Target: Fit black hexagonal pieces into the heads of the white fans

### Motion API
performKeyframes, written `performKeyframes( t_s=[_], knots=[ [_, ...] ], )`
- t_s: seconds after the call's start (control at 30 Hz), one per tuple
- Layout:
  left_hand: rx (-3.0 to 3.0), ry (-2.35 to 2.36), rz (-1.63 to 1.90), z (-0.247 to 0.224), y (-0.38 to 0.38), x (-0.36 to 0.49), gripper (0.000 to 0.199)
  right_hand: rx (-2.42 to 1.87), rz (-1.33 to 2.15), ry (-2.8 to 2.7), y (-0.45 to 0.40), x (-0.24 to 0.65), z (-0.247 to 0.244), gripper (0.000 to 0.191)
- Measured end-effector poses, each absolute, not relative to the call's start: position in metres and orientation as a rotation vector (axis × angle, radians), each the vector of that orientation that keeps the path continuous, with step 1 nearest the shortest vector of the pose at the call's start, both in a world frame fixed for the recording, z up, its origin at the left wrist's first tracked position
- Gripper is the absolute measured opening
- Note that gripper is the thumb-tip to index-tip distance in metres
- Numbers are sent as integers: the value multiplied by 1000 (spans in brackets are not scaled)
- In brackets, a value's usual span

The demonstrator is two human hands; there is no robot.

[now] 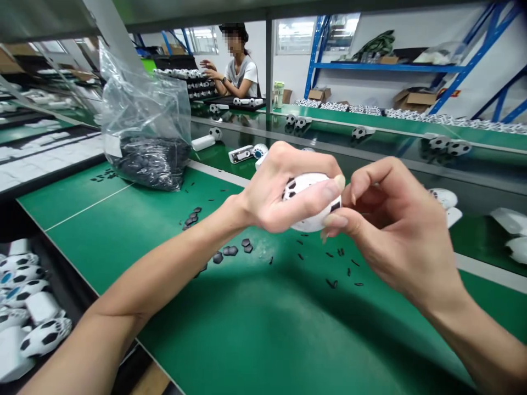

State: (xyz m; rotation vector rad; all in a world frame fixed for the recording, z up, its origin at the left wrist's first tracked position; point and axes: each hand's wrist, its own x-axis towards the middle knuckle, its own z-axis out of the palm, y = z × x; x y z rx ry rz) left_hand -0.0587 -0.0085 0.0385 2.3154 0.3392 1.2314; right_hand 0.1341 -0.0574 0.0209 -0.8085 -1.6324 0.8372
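A white soccer-ball-shaped part (309,224) with black patches is held above the green table. My left hand (284,186) wraps round it from the left, its thumb lying across the front. My right hand (395,219) is closed at the ball's right edge, with the thumb tip touching it beside a black patch. Whether a small piece is pinched there is hidden by the fingers. On the table below lie several black pentagon pieces (230,250) and thin black slivers (329,283).
A clear plastic bag (146,126) of black pieces stands at the left. Beyond the table runs a dark green conveyor (395,148) with several soccer-ball devices (448,145). More soccer-ball devices (45,334) are piled at lower left. Another person (242,74) sits across the line, before blue shelving (387,67).
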Motion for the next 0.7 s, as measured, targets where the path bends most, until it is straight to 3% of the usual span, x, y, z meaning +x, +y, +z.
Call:
performKeyframes(
  t_s=[0.23,0.33,0.4,0.7],
  knots=[
    [1889,722,1403,13,58,-67,69,-967,306,-1885,-31,102,3,24],
    [1637,913,1350,-8,86,-78,71,-1095,461,-2369,-22,80,-22,10],
    [1557,960,1269,-17,95,-83,71,-1122,616,-2580,-16,67,-36,11],
    [1458,1103,1125,-17,102,-97,59,-1088,830,-2822,8,26,-36,7]
  ],
)
